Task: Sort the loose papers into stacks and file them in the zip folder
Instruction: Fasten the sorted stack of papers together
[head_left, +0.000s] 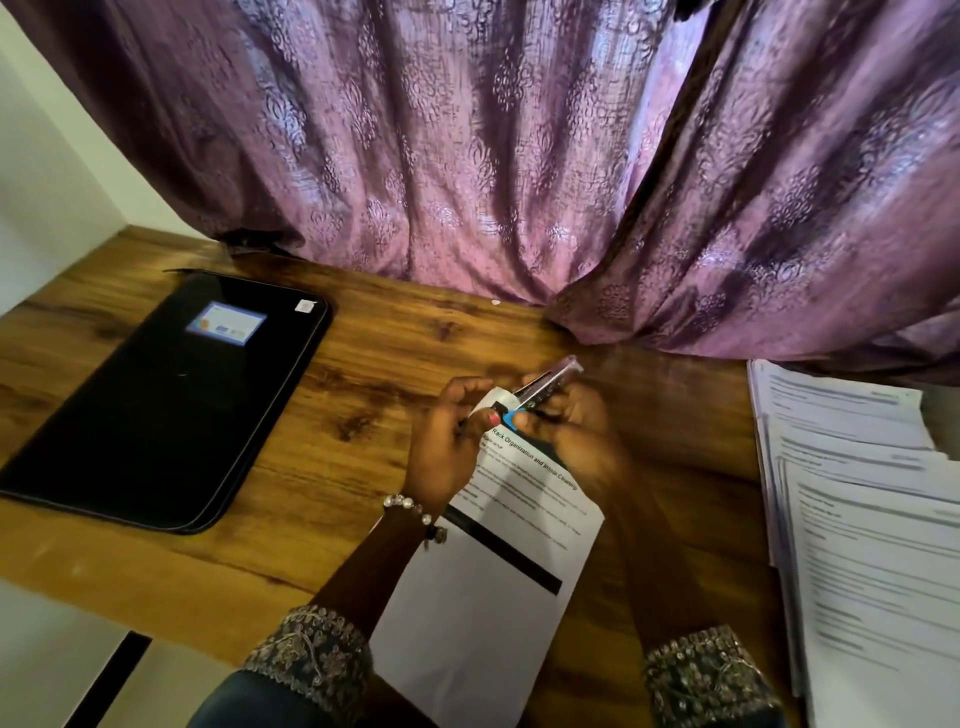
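In the head view, the left hand (447, 441) pinches the top corner of a printed sheet (493, 582), its fingers (470, 387) curled behind the paper and the thumb on its face. At three o'clock from it, the right hand (576, 436) has its fingers closed around a stapler (545, 387) whose mouth sits over that same corner. The black zip folder (156, 405) lies closed on the desk (395, 332) at nine o'clock; the loose papers (872, 519) are fanned at three o'clock.
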